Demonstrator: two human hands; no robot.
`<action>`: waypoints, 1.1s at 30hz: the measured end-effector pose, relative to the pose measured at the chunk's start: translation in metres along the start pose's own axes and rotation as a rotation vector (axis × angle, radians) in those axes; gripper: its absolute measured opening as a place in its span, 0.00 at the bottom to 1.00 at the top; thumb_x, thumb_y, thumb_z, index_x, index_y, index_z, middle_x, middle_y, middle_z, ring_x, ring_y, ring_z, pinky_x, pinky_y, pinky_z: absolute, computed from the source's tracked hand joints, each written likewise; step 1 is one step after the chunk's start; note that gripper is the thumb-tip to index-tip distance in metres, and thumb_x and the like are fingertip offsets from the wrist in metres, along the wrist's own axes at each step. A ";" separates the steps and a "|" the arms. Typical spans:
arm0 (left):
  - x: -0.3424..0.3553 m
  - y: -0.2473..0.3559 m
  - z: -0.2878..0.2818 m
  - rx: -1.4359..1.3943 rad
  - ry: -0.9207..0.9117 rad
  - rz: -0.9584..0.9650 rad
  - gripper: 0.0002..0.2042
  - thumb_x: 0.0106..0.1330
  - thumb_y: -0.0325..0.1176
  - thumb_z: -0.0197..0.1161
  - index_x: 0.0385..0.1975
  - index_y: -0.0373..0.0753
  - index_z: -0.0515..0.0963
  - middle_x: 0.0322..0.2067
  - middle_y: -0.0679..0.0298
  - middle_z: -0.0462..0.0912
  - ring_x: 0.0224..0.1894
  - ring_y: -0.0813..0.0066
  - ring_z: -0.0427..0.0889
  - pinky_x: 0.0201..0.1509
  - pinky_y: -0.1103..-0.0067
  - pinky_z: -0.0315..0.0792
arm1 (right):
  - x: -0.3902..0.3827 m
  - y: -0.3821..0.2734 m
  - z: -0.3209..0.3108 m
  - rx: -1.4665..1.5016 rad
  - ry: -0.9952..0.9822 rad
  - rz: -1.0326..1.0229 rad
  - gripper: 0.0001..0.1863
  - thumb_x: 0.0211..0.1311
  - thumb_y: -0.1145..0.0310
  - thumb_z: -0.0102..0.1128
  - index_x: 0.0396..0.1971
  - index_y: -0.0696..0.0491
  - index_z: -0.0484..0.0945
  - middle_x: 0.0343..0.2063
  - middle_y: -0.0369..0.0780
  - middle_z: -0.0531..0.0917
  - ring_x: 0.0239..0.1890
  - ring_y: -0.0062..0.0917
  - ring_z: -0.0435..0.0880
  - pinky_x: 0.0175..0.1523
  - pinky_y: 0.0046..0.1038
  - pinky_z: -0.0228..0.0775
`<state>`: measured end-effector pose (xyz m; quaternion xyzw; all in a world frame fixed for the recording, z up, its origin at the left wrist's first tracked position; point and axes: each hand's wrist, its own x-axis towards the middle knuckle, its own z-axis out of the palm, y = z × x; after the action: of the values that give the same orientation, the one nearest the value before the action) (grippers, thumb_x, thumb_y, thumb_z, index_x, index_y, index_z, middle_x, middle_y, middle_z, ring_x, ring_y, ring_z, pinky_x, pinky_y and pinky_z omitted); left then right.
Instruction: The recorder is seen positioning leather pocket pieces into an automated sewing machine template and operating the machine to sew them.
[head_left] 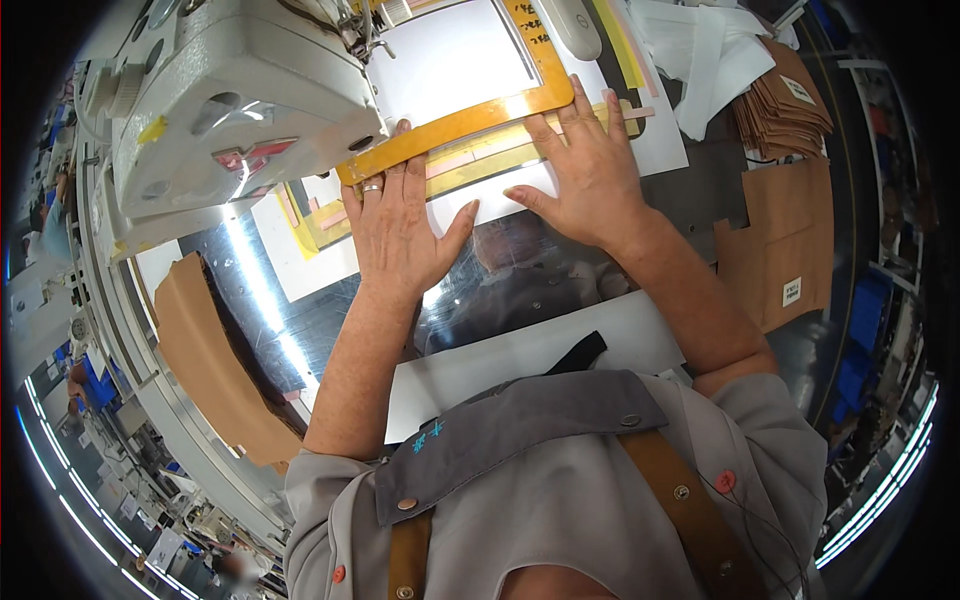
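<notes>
A yellow-orange frame (455, 127) lies under the head of a white sewing machine (240, 120), with a white sheet (440, 65) inside it. Along its near side runs a flat template edged with yellow and pink strips (480, 155). My left hand (392, 235), a ring on one finger, rests flat with fingers stretched at the frame's near left part. At the near right corner my right hand (595, 185) lies with its fingers spread, fingertips touching the frame and the template. Both thumbs point inward, apart from each other. The needle area is partly hidden by the machine head.
To the right are a stack of brown pieces (780, 105), a larger brown panel (775, 240) and crumpled white material (710, 55). A long brown panel (215, 350) lies at the left edge of the shiny metal tabletop (235, 265). A rounded white device (570, 28) sits beyond the frame.
</notes>
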<state>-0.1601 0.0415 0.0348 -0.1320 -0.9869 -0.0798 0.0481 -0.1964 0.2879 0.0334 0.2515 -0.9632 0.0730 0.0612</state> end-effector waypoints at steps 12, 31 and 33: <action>0.004 -0.001 0.005 -0.087 -0.004 0.084 0.42 0.70 0.60 0.53 0.74 0.32 0.59 0.75 0.45 0.57 0.79 0.49 0.52 0.80 0.52 0.40 | 0.014 -0.017 -0.003 0.050 -0.161 -0.057 0.47 0.66 0.29 0.48 0.70 0.54 0.68 0.70 0.44 0.71 0.75 0.38 0.62 0.79 0.61 0.32; 0.006 0.004 0.005 0.005 0.015 -0.006 0.48 0.65 0.70 0.52 0.73 0.32 0.60 0.74 0.44 0.58 0.78 0.48 0.53 0.78 0.52 0.40 | 0.013 -0.002 0.004 -0.089 -0.102 0.032 0.47 0.71 0.30 0.40 0.76 0.51 0.57 0.76 0.40 0.61 0.79 0.37 0.53 0.77 0.67 0.34; 0.005 0.004 0.005 0.018 0.010 -0.017 0.49 0.65 0.70 0.53 0.73 0.32 0.60 0.74 0.45 0.58 0.77 0.48 0.54 0.78 0.52 0.40 | 0.013 -0.001 0.006 -0.086 -0.064 0.023 0.46 0.72 0.30 0.40 0.76 0.52 0.59 0.76 0.39 0.60 0.79 0.37 0.52 0.77 0.68 0.34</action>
<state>-0.1641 0.0475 0.0311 -0.1227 -0.9884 -0.0718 0.0534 -0.2078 0.2797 0.0297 0.2397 -0.9697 0.0240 0.0400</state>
